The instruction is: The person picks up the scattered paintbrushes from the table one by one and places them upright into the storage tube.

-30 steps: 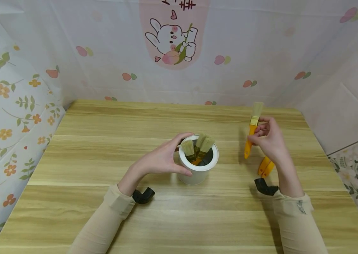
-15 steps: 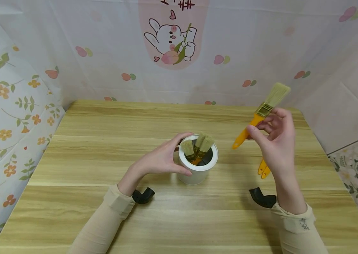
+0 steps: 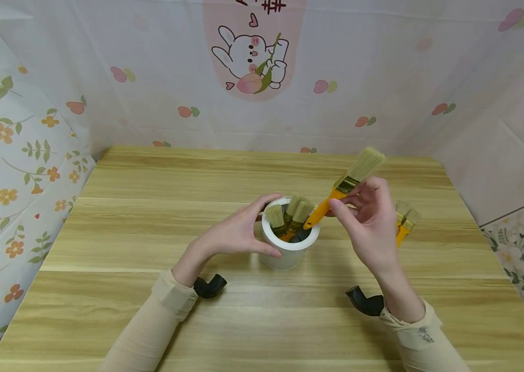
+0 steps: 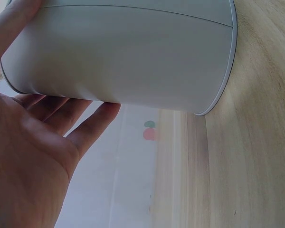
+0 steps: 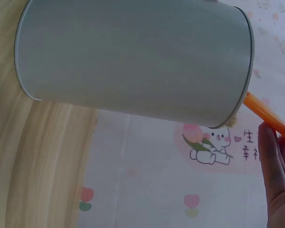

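A white-grey can (image 3: 282, 261) stands upright in the middle of the wooden table, with several paintbrushes (image 3: 275, 219) inside, bristles up. My left hand (image 3: 234, 232) grips its left side, thumb in front and fingers behind; in the left wrist view those fingers lie against the can wall (image 4: 128, 57). My right hand (image 3: 373, 227) pinches the orange handle of another paintbrush (image 3: 322, 211), tilted with bristles to the upper right. The handle's end overlaps the can's right rim in the head view. From the right wrist, the orange handle (image 5: 266, 114) shows close by the can's mouth.
Two more orange-handled paintbrushes (image 3: 406, 217) lie on the table right of my right hand, partly hidden by it. Black curved pieces sit at both wrists, one by the left cuff (image 3: 211, 287). A printed cloth (image 3: 150, 124) hangs behind the table (image 3: 150, 181).
My right hand has lifted the paintbrush, tilted it, and carried it left to the can's rim. Two brushes on the table have come into fuller view. The left hand and can stay put.
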Demonstrator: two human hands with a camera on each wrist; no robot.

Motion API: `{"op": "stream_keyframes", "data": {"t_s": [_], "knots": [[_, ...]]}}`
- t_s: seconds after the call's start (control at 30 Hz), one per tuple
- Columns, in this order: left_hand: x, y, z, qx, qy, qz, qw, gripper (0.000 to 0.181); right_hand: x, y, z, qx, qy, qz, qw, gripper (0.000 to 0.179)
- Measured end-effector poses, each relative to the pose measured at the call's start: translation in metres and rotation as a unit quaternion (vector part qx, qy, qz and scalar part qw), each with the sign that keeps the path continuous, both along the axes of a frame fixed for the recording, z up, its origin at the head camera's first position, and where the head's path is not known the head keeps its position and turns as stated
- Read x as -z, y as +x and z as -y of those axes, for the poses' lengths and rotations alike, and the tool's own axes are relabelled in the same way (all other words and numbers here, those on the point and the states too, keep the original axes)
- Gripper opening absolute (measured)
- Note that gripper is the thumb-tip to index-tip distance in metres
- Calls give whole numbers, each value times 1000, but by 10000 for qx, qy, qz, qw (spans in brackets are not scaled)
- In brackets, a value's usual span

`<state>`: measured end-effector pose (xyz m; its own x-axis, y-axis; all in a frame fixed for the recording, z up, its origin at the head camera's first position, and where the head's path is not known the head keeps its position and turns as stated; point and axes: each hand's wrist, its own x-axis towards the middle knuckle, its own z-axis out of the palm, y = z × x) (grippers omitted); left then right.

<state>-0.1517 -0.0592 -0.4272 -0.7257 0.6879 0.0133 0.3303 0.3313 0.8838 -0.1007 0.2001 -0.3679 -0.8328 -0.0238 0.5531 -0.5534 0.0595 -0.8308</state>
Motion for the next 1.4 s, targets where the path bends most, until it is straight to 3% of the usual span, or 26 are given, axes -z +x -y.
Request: {"op": "stream_keyframes", "data": {"t_s": [0.13, 0.33, 0.5, 0.63, 0.7, 0.93, 1.23, 1.4], "knots": [[0, 0, 0, 26, 31, -22, 10000, 109, 2, 0, 0, 268, 921, 117, 9953, 38], [1, -1, 0, 30, 39, -22, 10000, 108, 6, -1, -1, 403, 2233, 111, 9739, 43], [0, 0, 0, 19, 4, -39, 10000, 109, 9, -2, -2, 459, 2918, 110, 9553, 42], [0, 0, 0, 11, -15, -73, 10000, 109, 11, -2, -2, 490, 3194, 125, 9463, 42], [0, 0, 0, 20, -7, -83, 10000, 109, 11, -3, -3, 436, 3179, 131, 9470, 42], [-1, 0, 1, -57, -153, -91, 9998, 113, 8, -7, -10, 158, 2656, 43, 9639, 36], [-2, 0, 0, -99, -244, -89, 9996, 114, 4, -19, -35, 745, 2119, 325, 9739, 30], [-2, 1, 1, -130, -302, -136, 9994, 114, 2, -28, -59, 1007, 1431, 683, 9822, 25]]}}
